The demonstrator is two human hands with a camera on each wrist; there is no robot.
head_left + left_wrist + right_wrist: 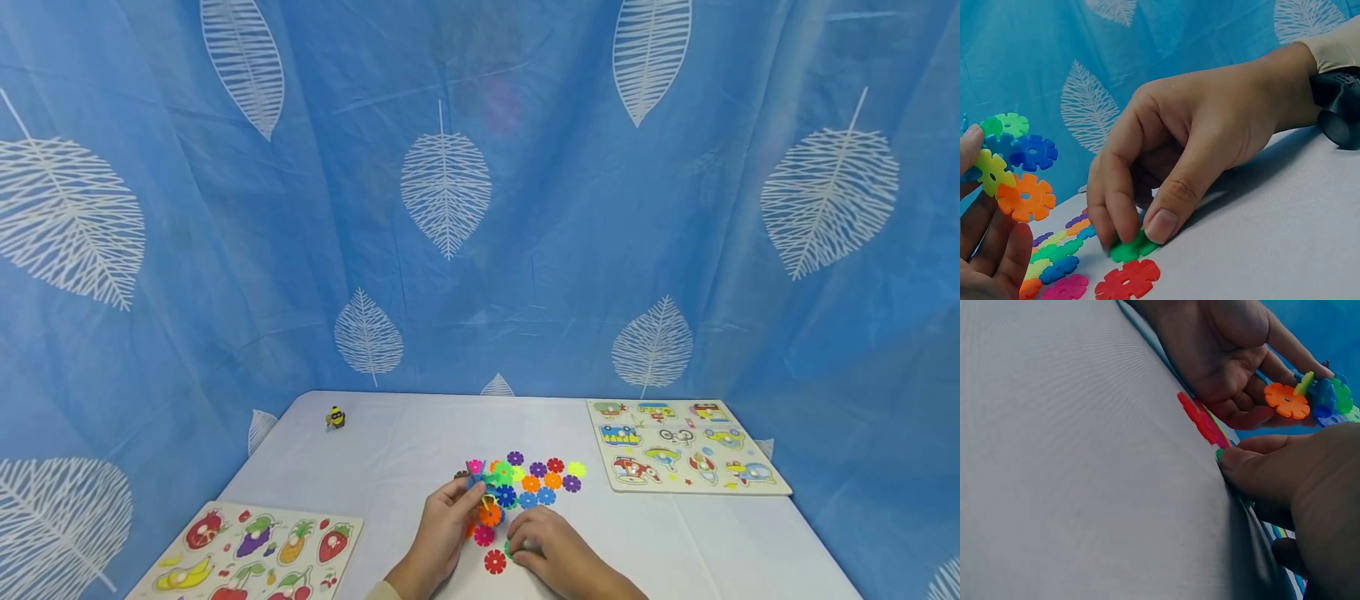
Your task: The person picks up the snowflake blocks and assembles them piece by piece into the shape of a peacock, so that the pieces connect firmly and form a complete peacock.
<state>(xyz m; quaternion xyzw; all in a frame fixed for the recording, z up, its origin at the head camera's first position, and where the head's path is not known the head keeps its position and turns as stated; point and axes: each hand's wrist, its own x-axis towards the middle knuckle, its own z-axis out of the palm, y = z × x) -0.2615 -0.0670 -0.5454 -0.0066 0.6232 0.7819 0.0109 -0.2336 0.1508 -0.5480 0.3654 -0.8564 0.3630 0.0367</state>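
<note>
My left hand (438, 533) holds a cluster of joined plastic snowflake discs up off the table; blue, green, yellow and orange pieces (1027, 197) show in it. Lower and to the right, my right hand (551, 546) has thumb and fingertips down at the tabletop, pinching a green snowflake disc (1133, 249). Most of that disc is hidden under the fingers in the head view. Just beside it lies a red disc (495, 562), flat on the cloth. A pink disc (1066, 287) is a little farther left.
Loose discs in several colours, among them a purple one (515, 458), spread beyond the hands. A fruit puzzle board (348, 533) lies at front left, a vehicle puzzle board (652, 417) at back right. A small yellow-and-black toy (336, 417) stands at back left. Blue curtain (525, 250) surrounds the white table.
</note>
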